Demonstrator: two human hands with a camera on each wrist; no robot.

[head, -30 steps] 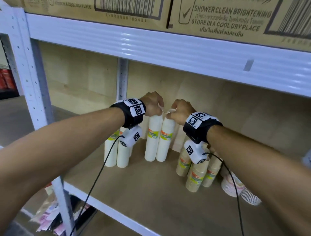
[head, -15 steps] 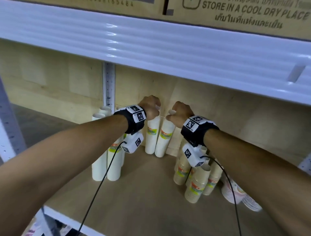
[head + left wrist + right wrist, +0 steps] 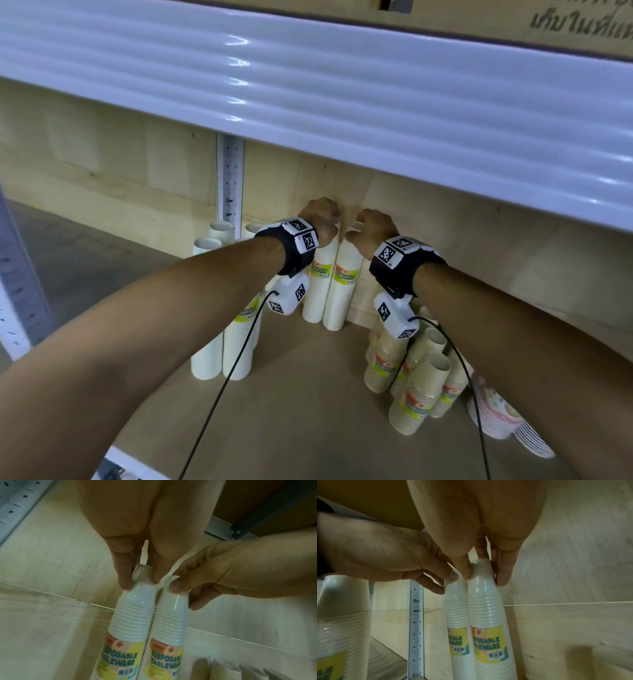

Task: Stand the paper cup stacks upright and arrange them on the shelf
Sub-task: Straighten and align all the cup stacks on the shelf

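Note:
Two white paper cup stacks in clear wrap with yellow "Disposable Tableware" labels stand upright side by side against the shelf's back panel: the left stack (image 3: pixel 317 294) and the right stack (image 3: pixel 345 291). My left hand (image 3: pixel 323 219) pinches the top of the left stack (image 3: pixel 135 608) between thumb and fingers (image 3: pixel 126 584). My right hand (image 3: pixel 370 228) pinches the top of the right stack (image 3: pixel 488 608) in the same way. In the wrist views the left hand (image 3: pixel 140 582) and the right hand (image 3: pixel 485 578) sit close together, nearly touching. The stacks' bases rest on the shelf board (image 3: pixel 308 394).
Several more white cup stacks (image 3: pixel 222 342) stand upright at the left, by the perforated metal post (image 3: pixel 230 178). Brown cup stacks (image 3: pixel 418 387) lean together at the right, with paper plates (image 3: pixel 496 414) lying beyond them. The upper shelf beam (image 3: pixel 308 85) hangs low overhead.
Both hands have carried the two white stacks back across the shelf to the rear panel, still holding their tops. The head view has moved closer and lower.

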